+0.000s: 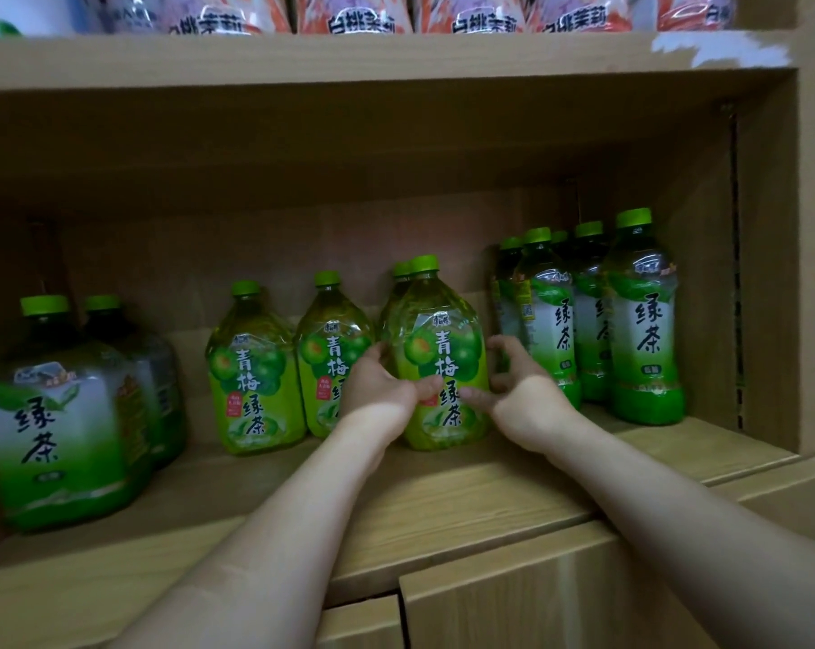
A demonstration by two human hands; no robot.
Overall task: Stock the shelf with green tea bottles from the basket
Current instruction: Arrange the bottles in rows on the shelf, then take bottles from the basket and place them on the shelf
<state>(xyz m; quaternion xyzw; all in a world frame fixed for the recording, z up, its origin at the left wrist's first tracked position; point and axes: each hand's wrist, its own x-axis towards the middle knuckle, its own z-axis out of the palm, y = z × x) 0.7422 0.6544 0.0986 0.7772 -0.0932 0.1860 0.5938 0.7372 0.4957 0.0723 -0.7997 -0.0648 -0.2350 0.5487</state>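
Several green tea bottles already stand on the shelf (443, 498): two plum teas (255, 367) just beyond my left hand (382, 388), two big bottles (54, 414) further that way, and slim bottles (644, 320) packed just past my right hand (524, 395). Both hands clasp one bottle (443, 339) from either side, thumbs on its label, as it stands upright between them with another right behind it. The basket is out of view, so I cannot tell how many remain, but I judge the stocking well under way.
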